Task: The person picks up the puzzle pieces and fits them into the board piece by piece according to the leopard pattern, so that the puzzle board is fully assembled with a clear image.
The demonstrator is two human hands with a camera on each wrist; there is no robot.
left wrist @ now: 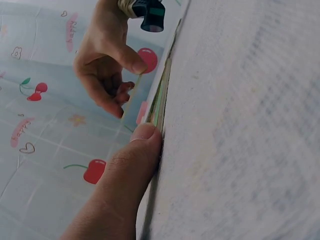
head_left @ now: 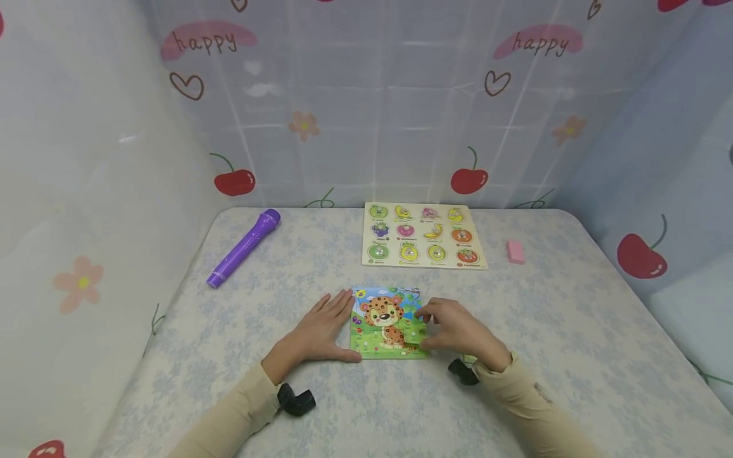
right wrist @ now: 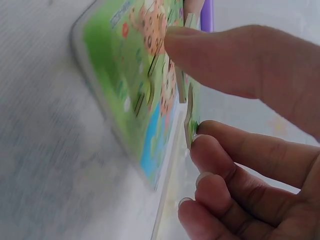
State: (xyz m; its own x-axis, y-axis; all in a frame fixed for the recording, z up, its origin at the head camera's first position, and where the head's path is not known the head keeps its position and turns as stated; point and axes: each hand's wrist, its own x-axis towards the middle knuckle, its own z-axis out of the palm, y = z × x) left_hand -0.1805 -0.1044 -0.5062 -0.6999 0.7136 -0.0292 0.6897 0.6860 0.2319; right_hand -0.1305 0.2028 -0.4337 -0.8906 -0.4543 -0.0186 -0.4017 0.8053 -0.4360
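Observation:
A jigsaw board (head_left: 375, 350) with a spotted leopard cub on green grass lies on the table. My left hand (head_left: 323, 327) rests flat along its left side, thumb at the near corner; in the left wrist view the thumb (left wrist: 125, 165) touches the board's edge. At the right side, my right hand (head_left: 458, 324) pinches a green puzzle piece (head_left: 413, 333) between thumb and fingers. From the left wrist view this piece (left wrist: 131, 97) appears as a thin slab raised over the board. The right wrist view shows its edge (right wrist: 189, 117) tilted up from the picture.
Behind the jigsaw lies a fruit peg board (head_left: 420, 261). A pink block (head_left: 515, 252) sits to its right, and a purple microphone-shaped toy (head_left: 243, 249) lies at the back left. Something small and green (head_left: 469, 359) shows partly under my right wrist. Printed curtains surround the table.

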